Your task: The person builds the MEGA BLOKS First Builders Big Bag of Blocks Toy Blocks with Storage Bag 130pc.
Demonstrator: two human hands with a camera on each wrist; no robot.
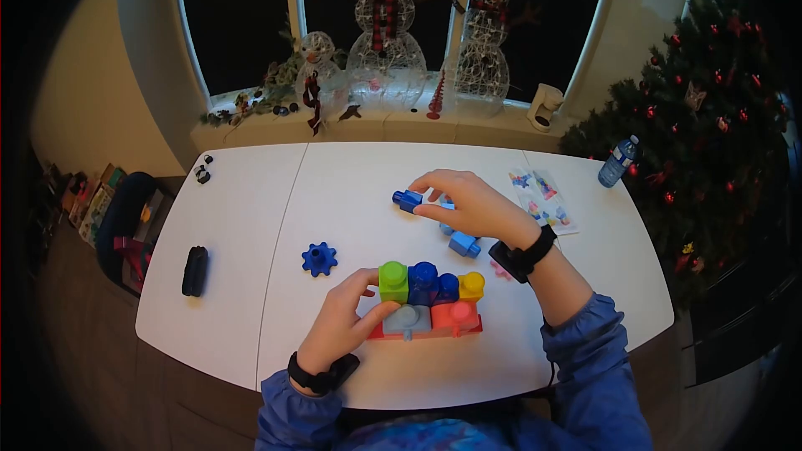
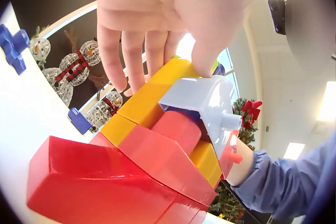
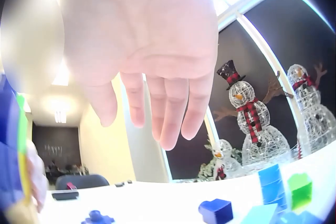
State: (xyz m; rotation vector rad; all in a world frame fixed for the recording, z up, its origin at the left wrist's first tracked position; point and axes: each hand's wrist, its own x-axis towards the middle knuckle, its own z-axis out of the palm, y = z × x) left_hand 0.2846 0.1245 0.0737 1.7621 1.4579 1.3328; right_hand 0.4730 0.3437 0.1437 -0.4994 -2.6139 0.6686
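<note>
Left hand point(image 1: 338, 321): multicoloured plastic-block stack point(image 1: 408, 318) is being gripped by fingers.
Right hand point(image 1: 483, 207): open fingers are being held near dark-blue plastic block point(image 1: 407, 201) on white counter point(image 1: 351, 179).
Blue block: best being pinched squarely.

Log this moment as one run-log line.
Left hand: grips block build | Right hand: open, near dark blue block | Blue gear-shaped piece: on table

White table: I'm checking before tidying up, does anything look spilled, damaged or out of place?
No spill or damage shows. Slightly odd: the dark blue block by the right hand and light blue block near its wrist lie with studs sideways, not up.
</note>
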